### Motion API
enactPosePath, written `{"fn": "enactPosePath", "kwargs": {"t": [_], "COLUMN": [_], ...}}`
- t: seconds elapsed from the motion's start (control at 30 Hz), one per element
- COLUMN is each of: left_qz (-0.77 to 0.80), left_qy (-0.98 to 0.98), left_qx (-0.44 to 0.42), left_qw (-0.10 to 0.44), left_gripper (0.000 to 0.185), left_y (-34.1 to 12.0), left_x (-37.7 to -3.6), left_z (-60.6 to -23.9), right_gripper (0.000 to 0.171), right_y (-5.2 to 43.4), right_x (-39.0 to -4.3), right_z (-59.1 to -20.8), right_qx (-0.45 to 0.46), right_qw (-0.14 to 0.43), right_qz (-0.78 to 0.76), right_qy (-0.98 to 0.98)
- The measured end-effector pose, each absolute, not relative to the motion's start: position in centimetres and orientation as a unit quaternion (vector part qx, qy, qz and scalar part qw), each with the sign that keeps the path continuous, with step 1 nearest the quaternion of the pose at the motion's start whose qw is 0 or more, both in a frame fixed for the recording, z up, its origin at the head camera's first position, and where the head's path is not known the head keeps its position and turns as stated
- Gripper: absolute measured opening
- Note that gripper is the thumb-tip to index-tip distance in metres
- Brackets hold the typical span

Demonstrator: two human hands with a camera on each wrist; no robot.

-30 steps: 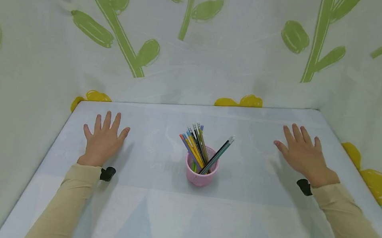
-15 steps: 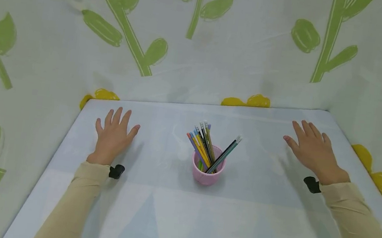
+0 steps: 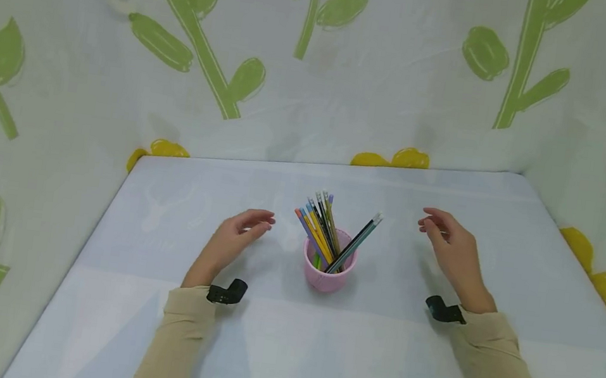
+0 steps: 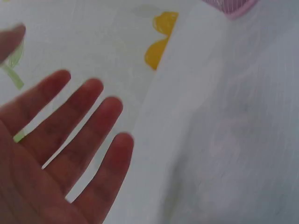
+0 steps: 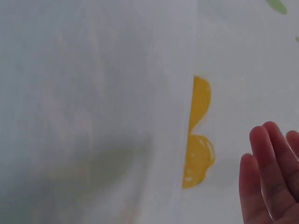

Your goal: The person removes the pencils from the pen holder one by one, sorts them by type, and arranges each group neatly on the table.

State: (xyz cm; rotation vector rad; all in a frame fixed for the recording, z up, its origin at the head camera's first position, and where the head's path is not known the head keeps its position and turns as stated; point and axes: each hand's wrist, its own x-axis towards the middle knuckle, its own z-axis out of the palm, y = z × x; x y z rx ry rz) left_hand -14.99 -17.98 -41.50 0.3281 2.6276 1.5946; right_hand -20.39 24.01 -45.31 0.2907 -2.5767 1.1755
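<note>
A pink cup [image 3: 326,280] stands in the middle of the table, holding several pencils [image 3: 326,230] that lean to both sides. To its left my left hand [image 3: 233,240] hovers over the table, thumb and fingers pointing toward the cup without touching it. In the left wrist view the fingers [image 4: 79,135] are spread and relaxed, and the cup's rim [image 4: 238,11] shows at the top edge. On the cup's right, farther off, my right hand [image 3: 455,257] is raised with fingers loosely bent. Its fingers [image 5: 271,172] hold nothing in the right wrist view.
The white table [image 3: 281,352] meets a pale wall [image 3: 385,85] painted with green stems and yellow shapes at the back. Walls also rise along the left and right sides. Each wrist carries a small black camera, one [image 3: 227,292] on the left and one [image 3: 445,310] on the right.
Both hands, earlier spread flat near the table's left and right sides, have come inward toward the cup, their fingers turning inward. The cup and pencils stay in place; the head view has shifted slightly.
</note>
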Motion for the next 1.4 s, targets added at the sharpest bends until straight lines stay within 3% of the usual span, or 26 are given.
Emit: {"fn": "enactPosePath", "kwargs": {"t": [0.1, 0.23, 0.4, 0.6, 0.9, 1.2, 1.4], "left_qz": [0.57, 0.608, 0.597, 0.595, 0.602, 0.615, 0.632], "left_qy": [0.798, 0.743, 0.742, 0.745, 0.748, 0.749, 0.738], "left_qx": [0.168, 0.229, 0.222, 0.214, 0.218, 0.182, 0.171], "left_qw": [0.099, 0.16, 0.209, 0.21, 0.175, 0.167, 0.165], "left_gripper": [0.045, 0.058, 0.08, 0.097, 0.082, 0.077, 0.076], "left_y": [-16.4, -14.1, -11.7, -9.8, -9.2, -8.8, -8.4], "left_x": [-14.4, -13.7, -13.3, -14.5, -15.1, -14.4, -14.6], "left_z": [-41.3, -41.0, -42.8, -45.3, -45.9, -43.2, -43.5], "right_gripper": [0.035, 0.035, 0.029, 0.017, 0.008, 0.014, 0.017], "right_y": [22.7, 19.1, 16.0, 13.8, 12.5, 12.3, 12.7], "right_x": [-20.7, -18.0, -14.8, -15.1, -15.9, -15.7, -15.2], "right_z": [-47.8, -45.0, -42.6, -43.1, -43.5, -42.6, -41.1], "right_qx": [0.119, 0.154, 0.19, 0.241, 0.206, 0.205, 0.178], "right_qw": [0.155, 0.087, 0.019, 0.051, 0.015, 0.103, 0.091], "right_qz": [0.455, 0.542, 0.583, 0.528, 0.564, 0.555, 0.676], "right_qy": [-0.869, -0.821, -0.79, -0.813, -0.8, -0.8, -0.71]}}
